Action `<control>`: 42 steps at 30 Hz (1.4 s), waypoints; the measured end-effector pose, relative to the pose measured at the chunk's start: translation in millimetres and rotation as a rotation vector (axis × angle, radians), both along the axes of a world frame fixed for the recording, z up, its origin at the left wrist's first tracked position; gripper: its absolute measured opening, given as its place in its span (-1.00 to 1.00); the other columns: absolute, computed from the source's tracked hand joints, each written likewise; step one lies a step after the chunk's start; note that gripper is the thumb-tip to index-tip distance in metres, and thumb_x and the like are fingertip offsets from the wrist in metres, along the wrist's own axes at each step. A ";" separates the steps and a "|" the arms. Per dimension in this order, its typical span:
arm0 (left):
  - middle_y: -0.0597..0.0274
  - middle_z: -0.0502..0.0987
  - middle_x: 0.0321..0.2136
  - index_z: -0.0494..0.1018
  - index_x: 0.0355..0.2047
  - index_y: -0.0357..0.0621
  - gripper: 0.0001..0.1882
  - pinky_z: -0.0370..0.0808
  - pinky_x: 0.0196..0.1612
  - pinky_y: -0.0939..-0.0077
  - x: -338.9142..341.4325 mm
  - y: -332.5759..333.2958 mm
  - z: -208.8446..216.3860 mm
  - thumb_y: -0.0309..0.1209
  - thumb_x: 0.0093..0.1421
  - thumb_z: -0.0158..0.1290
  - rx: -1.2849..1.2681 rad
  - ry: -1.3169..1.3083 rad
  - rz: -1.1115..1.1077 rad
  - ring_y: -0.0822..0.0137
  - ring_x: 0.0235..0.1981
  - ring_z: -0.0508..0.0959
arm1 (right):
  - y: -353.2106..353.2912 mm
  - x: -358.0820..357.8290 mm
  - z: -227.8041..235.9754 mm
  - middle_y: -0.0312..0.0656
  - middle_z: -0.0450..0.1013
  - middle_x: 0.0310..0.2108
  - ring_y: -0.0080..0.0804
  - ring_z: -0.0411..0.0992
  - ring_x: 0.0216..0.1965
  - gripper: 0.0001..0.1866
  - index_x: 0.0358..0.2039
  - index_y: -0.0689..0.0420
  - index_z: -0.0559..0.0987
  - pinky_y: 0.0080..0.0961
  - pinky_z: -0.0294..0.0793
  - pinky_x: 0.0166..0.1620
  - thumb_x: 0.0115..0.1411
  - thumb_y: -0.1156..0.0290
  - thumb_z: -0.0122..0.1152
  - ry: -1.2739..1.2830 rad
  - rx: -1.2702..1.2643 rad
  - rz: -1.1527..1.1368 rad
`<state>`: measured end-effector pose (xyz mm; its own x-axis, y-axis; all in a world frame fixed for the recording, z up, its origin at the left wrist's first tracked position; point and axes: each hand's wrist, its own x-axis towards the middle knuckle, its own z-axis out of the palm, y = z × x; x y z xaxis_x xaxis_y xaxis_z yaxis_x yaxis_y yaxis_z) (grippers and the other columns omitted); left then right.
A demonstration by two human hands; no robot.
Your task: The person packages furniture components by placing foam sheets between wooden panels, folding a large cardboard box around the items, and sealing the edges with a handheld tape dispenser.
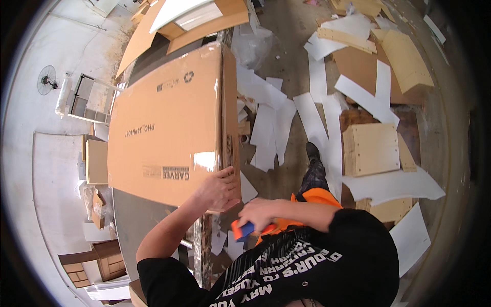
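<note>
A large, flat cardboard box (158, 117) with dark print and clear tape lies on a grey-topped bench (133, 210). At its near right corner rests my left hand (220, 193), the fingers stretched out over the taped edge. Just to the right and lower, my right hand (258, 214) is closed around an orange and blue handheld tool (244, 230). The tool is apart from the box; its exact kind is partly hidden by my fingers and blurred.
Another open carton (204, 25) with white panels stands beyond the box. White foam sheets (271, 117) litter the floor to the right. Farther right are stacked wooden panels (372, 148). A wrapped bench leg (203, 250) stands below my left forearm.
</note>
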<state>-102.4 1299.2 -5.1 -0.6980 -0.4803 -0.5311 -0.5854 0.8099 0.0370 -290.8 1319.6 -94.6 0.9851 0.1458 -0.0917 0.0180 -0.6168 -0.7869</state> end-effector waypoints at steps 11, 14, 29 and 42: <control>0.04 0.28 0.32 0.31 0.27 -0.25 -0.19 -0.09 0.47 0.07 10.7 -368.9 -17.5 0.01 0.10 0.12 -0.666 -0.080 0.363 -0.07 0.36 0.20 | -331.2 -107.3 -73.9 -0.01 0.55 0.03 -0.38 0.53 -0.01 -0.21 0.19 0.11 0.53 -0.49 0.45 0.11 -0.19 0.43 0.43 -0.036 0.624 -0.982; -0.02 0.08 0.41 0.18 0.34 -0.25 -0.08 -0.10 0.45 -0.05 15.6 -439.6 -16.6 -0.01 0.07 0.18 -0.493 0.091 0.968 -0.15 0.39 0.10 | -432.9 -77.4 -96.4 -0.23 0.54 0.00 -0.53 0.45 -0.03 -0.21 0.25 0.23 0.45 -0.56 0.41 0.09 -0.13 0.65 0.29 -0.019 1.067 -0.956; 0.08 0.47 0.08 0.47 0.04 -0.16 -0.34 -0.03 0.42 -0.09 13.5 -435.6 -9.9 0.14 0.18 0.06 -0.386 0.251 1.135 -0.04 0.33 0.23 | -623.1 30.1 -55.6 -0.10 0.66 -0.27 -0.45 0.60 -0.22 -0.41 -0.04 0.05 0.70 -0.48 0.56 -0.10 -0.22 0.31 0.42 0.282 0.849 0.091; 0.00 0.41 0.14 0.41 0.07 -0.17 -0.37 0.10 0.37 -0.08 16.9 -431.4 -10.9 -0.10 0.05 0.23 -0.478 0.410 1.165 0.01 0.19 0.39 | -695.8 106.6 -70.6 -0.26 0.60 -0.34 -0.61 0.52 -0.40 -0.34 0.13 0.09 0.59 -0.60 0.54 -0.29 -0.11 0.54 0.28 0.226 1.135 -0.312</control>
